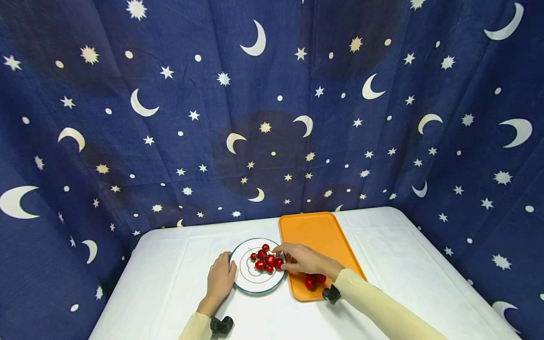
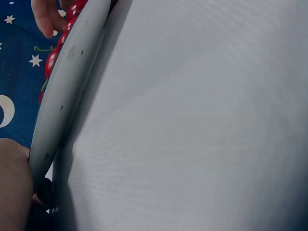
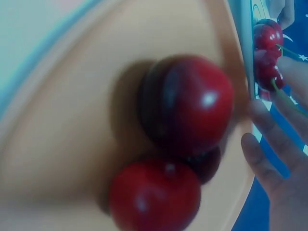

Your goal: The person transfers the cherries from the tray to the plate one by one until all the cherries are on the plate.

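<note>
A round white plate with a dark teal rim [image 1: 254, 284] is set on a desk covered in white cloth [image 1: 161, 283]. A cluster of glossy red cherries with thin stems [image 1: 269, 259] is borne by the plate, gathered mostly on its right half. The plate's left edge is touched by the left hand [image 1: 220, 277]; its fingers are laid at the rim, with the thumb placed beside them, but whether the rim is pinched or only touched cannot be told.

At the plate's right edge, the rightmost cherry [image 1: 278, 264] is framed between the thumb and fingers of the right hand [image 1: 306, 259]; whether it is gripped cannot be told. In the right wrist view, the other fingers are seen spread apart.

Just right of the plate, a rectangular orange tray with a raised rim [image 1: 316, 231] is placed. Loose red cherries [image 1: 310, 283] are held at its near end, partly covered by the right arm in the head view; three are shown close together from the right wrist. Both arms are covered by pale yellow sleeves [image 1: 378, 302], and the desk is backed by a dark blue curtain printed with white moons and stars [image 1: 204, 141].
</note>
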The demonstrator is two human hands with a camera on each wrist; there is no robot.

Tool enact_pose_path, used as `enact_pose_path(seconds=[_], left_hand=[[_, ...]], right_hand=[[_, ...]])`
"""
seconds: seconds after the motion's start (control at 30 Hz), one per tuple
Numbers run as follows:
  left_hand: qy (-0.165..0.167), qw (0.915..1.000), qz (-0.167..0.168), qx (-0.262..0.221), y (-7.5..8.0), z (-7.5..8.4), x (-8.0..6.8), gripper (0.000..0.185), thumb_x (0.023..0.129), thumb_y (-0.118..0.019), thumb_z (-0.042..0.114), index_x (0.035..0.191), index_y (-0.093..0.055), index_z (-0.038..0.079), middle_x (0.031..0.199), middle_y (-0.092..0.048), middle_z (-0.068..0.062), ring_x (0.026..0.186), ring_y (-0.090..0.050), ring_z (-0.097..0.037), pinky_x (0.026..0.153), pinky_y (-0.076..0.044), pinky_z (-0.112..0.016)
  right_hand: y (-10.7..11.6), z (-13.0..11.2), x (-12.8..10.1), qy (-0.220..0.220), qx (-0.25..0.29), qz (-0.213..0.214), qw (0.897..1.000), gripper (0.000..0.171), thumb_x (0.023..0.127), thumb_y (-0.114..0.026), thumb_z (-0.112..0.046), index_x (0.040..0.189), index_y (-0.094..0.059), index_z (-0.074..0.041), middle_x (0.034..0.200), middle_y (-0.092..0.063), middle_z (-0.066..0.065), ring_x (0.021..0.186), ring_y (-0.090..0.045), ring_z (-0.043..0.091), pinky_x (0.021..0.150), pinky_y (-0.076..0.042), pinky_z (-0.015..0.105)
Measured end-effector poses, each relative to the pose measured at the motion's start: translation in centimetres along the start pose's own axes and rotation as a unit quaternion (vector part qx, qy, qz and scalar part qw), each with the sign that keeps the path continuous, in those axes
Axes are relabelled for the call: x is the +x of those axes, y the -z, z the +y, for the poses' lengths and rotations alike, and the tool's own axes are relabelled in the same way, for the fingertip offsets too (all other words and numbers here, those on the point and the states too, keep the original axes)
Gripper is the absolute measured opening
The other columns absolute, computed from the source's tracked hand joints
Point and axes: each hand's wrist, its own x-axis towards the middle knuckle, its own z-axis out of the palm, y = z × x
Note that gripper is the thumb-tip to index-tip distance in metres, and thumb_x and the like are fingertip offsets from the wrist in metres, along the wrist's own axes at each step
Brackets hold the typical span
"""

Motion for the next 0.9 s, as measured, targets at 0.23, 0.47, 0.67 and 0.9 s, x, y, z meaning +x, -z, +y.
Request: enact_pose_path(seconds=[0.23, 0.47, 0.67, 0.9], left_hand=[[0.001, 1.0000, -0.001, 0.001, 0.0, 0.1, 0.0, 0.028, 0.099, -0.056, 0.015, 0.121, -0.062, -0.002, 0.116, -0.070, -0.020, 0.105, -0.068, -0.037, 0.085, -0.051, -0.048], [0.005, 1.0000, -0.007, 0.001, -0.1, 0.0, -0.1, 0.029, 0.100, -0.055, 0.015, 0.122, -0.062, -0.002, 0.118, -0.070, -0.020, 0.107, -0.067, -0.038, 0.087, -0.051, -0.050], [0.004, 1.0000, -0.008, 0.003, -0.2, 0.0, 0.0, 0.029, 0.100, -0.055, 0.015, 0.122, -0.062, -0.003, 0.118, -0.069, -0.020, 0.107, -0.067, -0.038, 0.087, -0.051, -0.050], [0.007, 0.9998, -0.016, 0.002, -0.1, 0.0, 0.0, 0.029, 0.100, -0.055, 0.015, 0.123, -0.061, -0.002, 0.119, -0.069, -0.020, 0.108, -0.067, -0.038, 0.088, -0.051, -0.050]], right_hand=[[0.9, 0.9, -0.8, 0.006, 0.030, -0.001, 1.000, 0.041, 0.102, -0.065, -0.027, 0.137, -0.059, -0.007, 0.117, -0.071, 0.003, 0.094, -0.063, 0.014, 0.087, -0.056, 0.026], [1.7, 1.8, -2.2, -0.005, 0.055, -0.070, 0.996, 0.036, 0.096, -0.072, -0.037, 0.122, -0.067, -0.013, 0.097, -0.069, -0.006, 0.093, -0.055, 0.012, 0.085, -0.042, 0.022], [1.9, 2.4, -3.6, -0.023, 0.088, -0.087, 0.992, 0.044, 0.087, -0.081, -0.041, 0.121, -0.067, -0.017, 0.101, -0.070, 0.001, 0.099, -0.056, 0.016, 0.090, -0.044, 0.027], [2.9, 2.8, -4.6, -0.049, 0.090, -0.100, 0.990, 0.050, 0.079, -0.087, -0.043, 0.120, -0.068, -0.021, 0.107, -0.065, -0.001, 0.105, -0.056, 0.015, 0.096, -0.044, 0.028]])
